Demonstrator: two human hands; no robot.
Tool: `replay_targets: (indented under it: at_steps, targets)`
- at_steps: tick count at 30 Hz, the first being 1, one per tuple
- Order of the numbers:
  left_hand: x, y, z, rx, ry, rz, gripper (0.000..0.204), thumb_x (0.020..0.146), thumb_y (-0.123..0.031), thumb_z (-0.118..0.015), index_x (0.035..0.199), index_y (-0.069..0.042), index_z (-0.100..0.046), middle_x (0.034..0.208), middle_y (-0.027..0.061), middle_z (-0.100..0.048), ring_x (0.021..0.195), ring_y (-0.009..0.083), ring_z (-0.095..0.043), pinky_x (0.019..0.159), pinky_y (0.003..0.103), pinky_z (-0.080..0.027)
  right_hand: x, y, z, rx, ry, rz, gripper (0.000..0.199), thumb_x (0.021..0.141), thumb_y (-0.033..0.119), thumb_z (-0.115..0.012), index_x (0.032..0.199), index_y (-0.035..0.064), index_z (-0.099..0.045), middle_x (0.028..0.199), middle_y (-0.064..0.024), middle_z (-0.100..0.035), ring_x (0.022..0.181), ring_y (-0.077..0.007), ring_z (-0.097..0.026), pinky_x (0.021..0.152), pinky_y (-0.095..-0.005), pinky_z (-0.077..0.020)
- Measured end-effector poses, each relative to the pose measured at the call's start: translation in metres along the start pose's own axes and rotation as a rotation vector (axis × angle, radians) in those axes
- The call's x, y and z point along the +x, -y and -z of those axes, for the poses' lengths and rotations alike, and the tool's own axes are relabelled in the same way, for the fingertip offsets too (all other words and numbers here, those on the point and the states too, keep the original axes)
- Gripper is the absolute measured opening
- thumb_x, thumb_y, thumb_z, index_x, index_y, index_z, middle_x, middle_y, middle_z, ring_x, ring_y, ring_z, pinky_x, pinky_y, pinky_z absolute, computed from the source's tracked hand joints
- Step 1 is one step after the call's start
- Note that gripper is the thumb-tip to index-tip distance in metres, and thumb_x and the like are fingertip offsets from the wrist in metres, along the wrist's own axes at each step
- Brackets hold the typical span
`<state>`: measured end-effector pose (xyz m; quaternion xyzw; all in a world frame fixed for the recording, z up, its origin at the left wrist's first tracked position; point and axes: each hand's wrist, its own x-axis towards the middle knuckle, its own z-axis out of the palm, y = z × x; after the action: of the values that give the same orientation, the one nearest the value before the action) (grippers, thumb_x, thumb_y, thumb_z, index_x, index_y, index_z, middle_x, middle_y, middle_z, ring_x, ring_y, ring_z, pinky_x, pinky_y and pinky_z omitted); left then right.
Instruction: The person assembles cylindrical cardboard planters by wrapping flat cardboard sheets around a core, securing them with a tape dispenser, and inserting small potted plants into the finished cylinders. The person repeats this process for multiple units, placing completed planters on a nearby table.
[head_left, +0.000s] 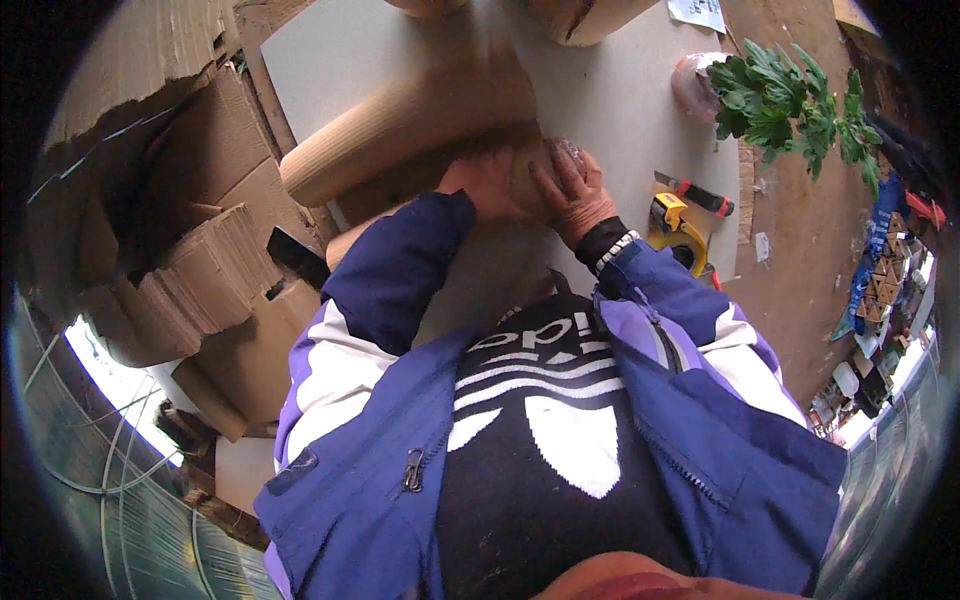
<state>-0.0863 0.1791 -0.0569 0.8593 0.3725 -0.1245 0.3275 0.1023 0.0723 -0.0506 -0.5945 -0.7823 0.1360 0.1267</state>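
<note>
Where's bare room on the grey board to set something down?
Bare board between the cardboard roll and the plant, above the right hand. Also the top-left corner. Crowded by the tape measure and knife, and where both hands meet, left hand.

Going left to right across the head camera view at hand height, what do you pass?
Stacked cardboard pieces → rolled cardboard → left hand → right hand → yellow tape measure → green leafy plant.
</note>
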Motion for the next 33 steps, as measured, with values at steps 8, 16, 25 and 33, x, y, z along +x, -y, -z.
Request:
replay_targets:
  at_steps: [8,16,25,33]
  targets:
    - [0.053,0.057,-0.038,-0.119,0.206,-0.338,0.089,0.061,-0.058,-0.082,0.126,-0.001,-0.059,0.126,0.0207,-0.062,0.114,0.0342,-0.062,0.102,0.043,-0.048,0.029,-0.005,0.005,0.008,0.337,-0.182,0.066,0.083,0.019,-0.065,0.145,0.0291,-0.044,0.149,-0.0139,-0.039,0.126,-0.0426,-0.046,0.099,-0.0482,-0.0502]
    - [0.040,0.036,0.006,-0.119,0.128,-0.227,0.081,0.066,-0.048,-0.080,0.128,-0.001,-0.055,0.130,0.0199,-0.059,0.122,0.0350,-0.056,0.104,0.045,-0.046,0.105,-0.002,0.044,-0.063,0.639,-0.176,0.095,0.062,0.034,-0.085,0.145,0.0184,-0.040,0.148,-0.0177,-0.037,0.118,-0.0446,-0.052,0.096,-0.0519,-0.0509]
    - [0.044,0.048,0.018,-0.027,-0.134,-0.105,0.080,0.071,-0.045,-0.077,0.131,0.002,-0.053,0.129,0.0222,-0.060,0.121,0.0333,-0.057,0.105,0.042,-0.045,0.088,-0.013,0.012,-0.304,0.070,0.189,0.088,0.067,0.028,-0.078,0.145,0.0110,-0.040,0.146,-0.0155,-0.041,0.133,-0.0387,-0.042,0.109,-0.0546,-0.0357]
    - [0.104,0.087,0.041,-0.062,0.066,-0.147,0.064,0.081,-0.038,-0.065,0.133,-0.003,-0.052,0.131,0.0217,-0.058,0.123,0.0352,-0.055,0.108,0.043,-0.042,0.148,-0.039,0.001,-0.097,0.492,-0.061,0.091,0.066,0.029,-0.081,0.146,0.0136,-0.039,0.145,-0.0178,-0.043,0.136,-0.0389,-0.040,0.109,-0.0536,-0.0363]
